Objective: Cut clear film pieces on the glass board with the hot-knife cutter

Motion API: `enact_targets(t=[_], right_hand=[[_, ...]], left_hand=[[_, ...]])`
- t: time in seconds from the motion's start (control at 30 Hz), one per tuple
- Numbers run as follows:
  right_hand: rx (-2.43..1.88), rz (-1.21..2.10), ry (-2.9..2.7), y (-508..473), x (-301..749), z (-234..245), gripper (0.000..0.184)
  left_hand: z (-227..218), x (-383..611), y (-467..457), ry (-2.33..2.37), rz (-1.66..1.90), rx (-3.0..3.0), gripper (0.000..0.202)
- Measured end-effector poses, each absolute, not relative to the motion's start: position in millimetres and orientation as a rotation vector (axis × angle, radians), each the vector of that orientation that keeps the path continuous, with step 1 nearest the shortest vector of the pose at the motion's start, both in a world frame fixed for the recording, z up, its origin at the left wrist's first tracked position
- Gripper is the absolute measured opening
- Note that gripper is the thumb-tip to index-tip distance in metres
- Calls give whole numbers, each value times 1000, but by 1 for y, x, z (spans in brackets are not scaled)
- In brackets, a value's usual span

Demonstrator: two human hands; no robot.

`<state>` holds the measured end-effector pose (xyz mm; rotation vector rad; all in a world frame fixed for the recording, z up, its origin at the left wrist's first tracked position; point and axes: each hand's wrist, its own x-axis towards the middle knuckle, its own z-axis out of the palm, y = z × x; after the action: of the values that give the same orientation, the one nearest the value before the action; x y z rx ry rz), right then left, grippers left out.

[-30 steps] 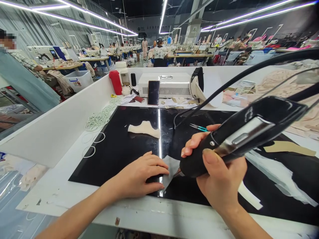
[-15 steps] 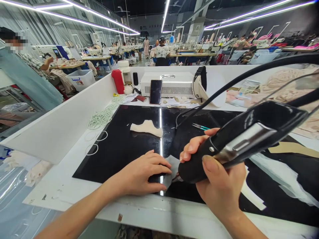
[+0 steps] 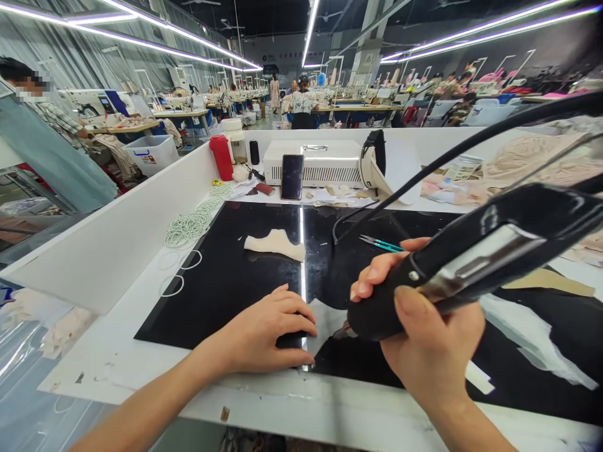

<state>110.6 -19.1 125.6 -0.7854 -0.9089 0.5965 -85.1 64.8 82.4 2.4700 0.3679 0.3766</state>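
Observation:
My right hand (image 3: 424, 339) is wrapped round a black corded hand tool (image 3: 471, 257), its tip pointing down at a piece of black fabric (image 3: 339, 358) on the glossy black work surface (image 3: 221, 276). My left hand (image 3: 266, 333) lies flat beside the tip, fingers together, pressing the fabric's left edge down. A cream fabric piece (image 3: 276, 245) lies further back on the black surface. Teal tweezers (image 3: 381, 243) lie just behind my right hand.
White rings (image 3: 191, 223) are heaped at the left by the white side wall (image 3: 103, 245). At the back stand a red bottle (image 3: 220, 157), a phone (image 3: 292, 177) leaning on a white box (image 3: 315, 160), and paper scraps. Other workers sit at tables beyond.
My right hand and the tool have shifted slightly right along the fabric. The left hand has stayed pressed in place.

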Motion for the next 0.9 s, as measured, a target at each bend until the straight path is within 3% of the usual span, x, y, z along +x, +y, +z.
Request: enact_targets(t=[0.27,0.9], right_hand=[[-817,446,-843,-9,129,124,34],[-883,392,-850,-10,135,120,36]], left_hand=[[78,-77,60,304,350,2619,44],[77,-79,59,315,327,2637,40]])
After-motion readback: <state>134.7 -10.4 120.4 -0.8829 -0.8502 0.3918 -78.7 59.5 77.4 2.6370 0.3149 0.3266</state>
